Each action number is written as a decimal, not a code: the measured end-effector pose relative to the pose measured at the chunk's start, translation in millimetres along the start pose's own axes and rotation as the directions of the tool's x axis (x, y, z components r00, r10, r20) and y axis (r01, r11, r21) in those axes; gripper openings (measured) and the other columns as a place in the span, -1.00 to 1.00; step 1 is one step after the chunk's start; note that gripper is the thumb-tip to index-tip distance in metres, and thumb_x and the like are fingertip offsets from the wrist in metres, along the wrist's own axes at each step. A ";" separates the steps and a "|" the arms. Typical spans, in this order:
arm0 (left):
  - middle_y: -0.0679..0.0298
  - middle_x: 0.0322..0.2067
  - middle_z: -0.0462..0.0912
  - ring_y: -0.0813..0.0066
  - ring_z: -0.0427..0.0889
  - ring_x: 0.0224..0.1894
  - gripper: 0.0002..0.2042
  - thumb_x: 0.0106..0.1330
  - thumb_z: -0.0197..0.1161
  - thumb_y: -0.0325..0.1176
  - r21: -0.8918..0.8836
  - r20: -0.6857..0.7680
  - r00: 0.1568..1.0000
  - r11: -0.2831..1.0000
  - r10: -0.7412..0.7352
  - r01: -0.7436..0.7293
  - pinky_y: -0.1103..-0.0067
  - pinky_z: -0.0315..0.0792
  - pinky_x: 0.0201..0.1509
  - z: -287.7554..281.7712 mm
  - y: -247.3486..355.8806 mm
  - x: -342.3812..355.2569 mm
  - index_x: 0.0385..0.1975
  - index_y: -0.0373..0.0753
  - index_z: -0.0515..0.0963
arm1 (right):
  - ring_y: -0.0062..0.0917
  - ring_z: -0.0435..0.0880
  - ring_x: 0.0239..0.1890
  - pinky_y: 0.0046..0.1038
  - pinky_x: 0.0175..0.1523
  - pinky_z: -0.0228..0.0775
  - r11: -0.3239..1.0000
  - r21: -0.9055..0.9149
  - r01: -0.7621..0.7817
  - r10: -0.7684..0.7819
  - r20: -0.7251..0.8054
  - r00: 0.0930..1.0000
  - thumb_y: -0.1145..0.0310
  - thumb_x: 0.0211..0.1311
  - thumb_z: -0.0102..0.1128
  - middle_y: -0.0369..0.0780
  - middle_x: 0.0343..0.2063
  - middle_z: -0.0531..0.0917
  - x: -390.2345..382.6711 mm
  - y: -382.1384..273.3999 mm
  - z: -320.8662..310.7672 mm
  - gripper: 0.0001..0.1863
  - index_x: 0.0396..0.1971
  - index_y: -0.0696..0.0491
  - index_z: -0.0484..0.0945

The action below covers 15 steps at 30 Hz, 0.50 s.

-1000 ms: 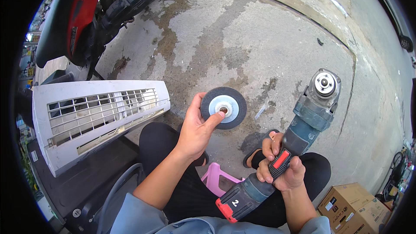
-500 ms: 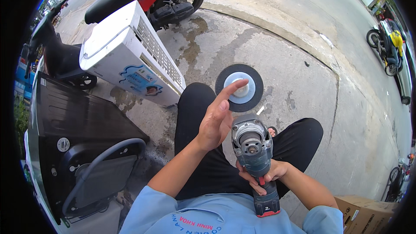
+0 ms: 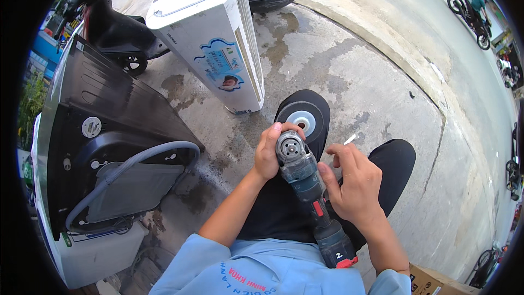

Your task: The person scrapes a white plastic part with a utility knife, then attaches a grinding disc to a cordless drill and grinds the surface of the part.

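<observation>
My left hand (image 3: 268, 152) wraps around the head of a cordless angle grinder (image 3: 307, 186). The tool's round spindle face is turned up toward me, and its battery end rests near my lap. Beside the grinder's body is my right hand (image 3: 357, 183), its fingers bent and apart with nothing visible in them; whether its thumb touches the tool I cannot tell. Just beyond the grinder head a dark disc (image 3: 319, 110) with a pale centre and a middle hole lies over my left knee. My left fingertips reach to its near edge.
A white air-conditioner unit (image 3: 210, 38) stands ahead left. Left of me is a dark appliance panel (image 3: 131, 114) with a grey hose (image 3: 117, 169). Parked motorbikes (image 3: 123, 35) stand behind these. A cardboard box (image 3: 434, 283) sits at lower right; a white strip (image 3: 350, 139) lies on the concrete.
My left hand has come down onto the grinder head. My right hand has left the handle. The grinder has tilted left, and the disc now appears over my left knee.
</observation>
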<state>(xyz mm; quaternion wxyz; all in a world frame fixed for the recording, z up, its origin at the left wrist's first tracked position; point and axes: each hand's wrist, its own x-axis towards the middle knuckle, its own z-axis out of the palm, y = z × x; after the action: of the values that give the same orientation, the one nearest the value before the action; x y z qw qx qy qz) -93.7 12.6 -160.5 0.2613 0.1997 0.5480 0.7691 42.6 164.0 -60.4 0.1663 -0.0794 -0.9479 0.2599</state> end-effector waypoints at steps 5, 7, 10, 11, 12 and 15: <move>0.14 -0.19 0.74 0.41 0.69 -0.15 -0.43 0.60 -0.19 0.00 0.203 -0.014 0.999 0.979 0.031 -0.028 0.52 0.52 0.04 -0.9 -13.3 19.2 -0.17 -0.40 0.66 | -0.49 0.63 -0.51 -0.37 -0.43 0.47 0.903 -0.320 0.287 -0.230 0.207 0.951 -0.10 0.30 0.29 -0.33 -0.47 0.58 51.6 -1.0 15.4 -0.58 -0.27 0.00 0.58; 0.13 -0.17 0.74 0.39 0.68 -0.13 -0.44 0.59 -0.18 -0.01 0.303 0.000 0.997 0.950 0.076 -0.073 0.50 0.51 0.06 0.7 -16.5 25.3 -0.16 -0.40 0.66 | -0.46 0.64 -0.36 -0.41 -0.34 0.49 0.892 -0.292 0.344 -0.253 0.307 0.918 0.05 0.27 0.32 -0.29 -0.31 0.59 59.8 5.7 11.2 -0.65 -0.14 0.00 0.59; 0.07 -0.21 0.74 0.23 0.69 -0.14 -0.44 0.62 -0.24 0.01 0.291 0.027 0.995 0.951 0.097 -0.101 0.23 0.32 0.30 -0.8 -22.0 22.8 -0.16 -0.29 0.67 | -0.34 0.61 -0.16 -0.35 -0.20 0.47 0.829 -0.203 0.521 -0.416 0.400 0.817 0.39 0.14 0.33 -0.25 -0.11 0.57 78.2 8.4 -10.7 -0.56 0.07 0.00 0.56; 0.08 -0.21 0.74 0.24 0.69 -0.14 -0.44 0.62 -0.25 0.01 0.274 0.045 0.992 0.954 0.114 -0.122 0.18 0.28 0.33 0.5 -22.4 23.0 -0.17 -0.29 0.67 | -0.34 0.61 -0.19 -0.34 -0.21 0.46 0.862 -0.157 0.482 -0.424 0.298 0.855 0.41 0.13 0.31 -0.25 -0.11 0.59 83.4 11.0 -14.7 -0.56 0.08 0.00 0.57; 0.08 -0.21 0.74 0.21 0.69 -0.14 -0.44 0.63 -0.27 0.00 0.263 0.049 0.996 0.961 0.075 -0.085 0.15 0.25 0.34 1.0 -21.2 22.7 -0.18 -0.27 0.67 | -0.34 0.61 -0.22 -0.32 -0.21 0.45 0.890 -0.108 0.443 -0.419 0.193 0.887 0.44 0.13 0.30 -0.25 -0.12 0.60 87.6 13.4 -16.1 -0.55 0.08 0.01 0.57; 0.07 -0.22 0.75 0.15 0.68 -0.15 -0.44 0.63 -0.29 -0.03 0.289 0.088 0.996 0.956 0.029 -0.053 0.17 0.25 0.33 -0.8 -14.1 27.9 -0.18 -0.28 0.66 | -0.40 0.60 -0.33 -0.36 -0.28 0.39 0.923 -0.119 0.367 -0.337 0.210 0.918 0.33 0.16 0.30 -0.26 -0.18 0.66 90.7 10.3 -12.1 -0.66 -0.04 0.02 0.62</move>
<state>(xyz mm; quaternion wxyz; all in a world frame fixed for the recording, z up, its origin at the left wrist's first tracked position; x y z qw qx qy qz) -113.5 33.0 -173.5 0.2355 0.2792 0.6396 0.6764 -36.9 199.8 -31.1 0.1147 0.1046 -0.9753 0.1568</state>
